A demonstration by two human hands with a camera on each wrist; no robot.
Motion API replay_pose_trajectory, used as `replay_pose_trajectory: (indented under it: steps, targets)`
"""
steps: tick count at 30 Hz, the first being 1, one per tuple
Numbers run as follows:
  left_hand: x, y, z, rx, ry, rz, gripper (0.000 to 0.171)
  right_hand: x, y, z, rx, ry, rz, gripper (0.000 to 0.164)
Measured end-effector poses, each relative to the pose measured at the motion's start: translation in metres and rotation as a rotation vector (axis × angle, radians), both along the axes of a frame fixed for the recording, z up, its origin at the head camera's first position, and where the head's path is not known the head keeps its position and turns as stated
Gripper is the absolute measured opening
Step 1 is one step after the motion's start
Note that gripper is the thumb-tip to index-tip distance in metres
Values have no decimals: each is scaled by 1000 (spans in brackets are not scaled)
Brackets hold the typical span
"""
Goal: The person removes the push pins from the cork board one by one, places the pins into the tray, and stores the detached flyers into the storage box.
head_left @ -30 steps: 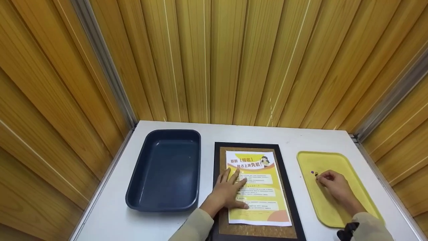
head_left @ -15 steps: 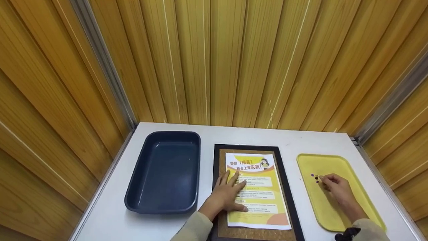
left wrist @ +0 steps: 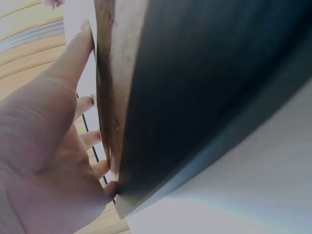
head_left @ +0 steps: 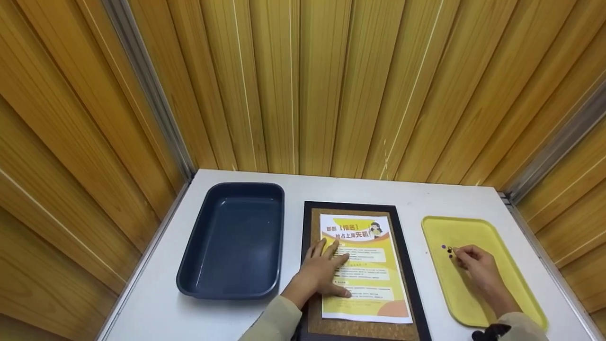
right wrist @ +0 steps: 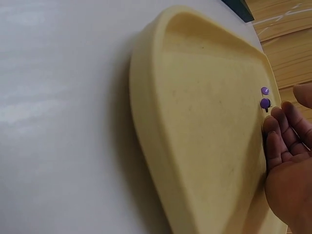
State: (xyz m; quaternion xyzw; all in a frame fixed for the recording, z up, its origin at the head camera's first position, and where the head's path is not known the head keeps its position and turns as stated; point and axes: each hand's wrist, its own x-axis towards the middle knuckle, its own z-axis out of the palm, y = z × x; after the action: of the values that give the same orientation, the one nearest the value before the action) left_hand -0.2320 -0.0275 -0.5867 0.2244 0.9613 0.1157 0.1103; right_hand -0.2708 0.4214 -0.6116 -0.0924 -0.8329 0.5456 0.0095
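A yellow and white printed poster (head_left: 360,284) lies on a cork board (head_left: 360,327) with a black frame (head_left: 350,205). My left hand (head_left: 319,277) rests on the poster's left side, fingers spread; the left wrist view shows its thumb (left wrist: 73,58) near the board's edge. On a yellow tray (head_left: 483,229) to the right lie a few small purple and dark pin-like pieces, one of them a purple piece (right wrist: 265,91). My right hand (head_left: 478,267) is over the tray, thumb and fingertips brought close beside these pieces. I cannot tell whether anything is between the fingertips.
A deep dark blue bin (head_left: 232,246) stands left of the board. Everything sits on a white table (head_left: 293,189), enclosed by wood-patterned walls (head_left: 312,85). A dark wrist device (head_left: 490,333) shows at the right sleeve.
My right hand has drawn back slightly from the small pieces, and more of them show beside its fingertips. The left hand stays on the poster.
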Motion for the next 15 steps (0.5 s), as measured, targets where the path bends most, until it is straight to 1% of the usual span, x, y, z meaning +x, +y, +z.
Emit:
replay_pose_trajectory:
  steps: [3, 7, 9, 12, 15]
  targets:
    - [-2, 0, 4, 30, -19, 7, 100, 0, -1, 2, 18, 1, -3, 35]
    - [-7, 1, 8, 53, -10, 40, 83, -1, -6, 6, 82, 14, 15, 37]
    - [-9, 3, 9, 67, 6, 63, 71, 0, -10, 9, 144, 32, 27, 39]
    - [-13, 7, 9, 89, 22, 98, 57, 2, -17, 14, 282, 92, 50, 38]
    - [-17, 9, 13, 117, 16, 137, 50, 4, -32, 23, 408, 175, 119, 32]
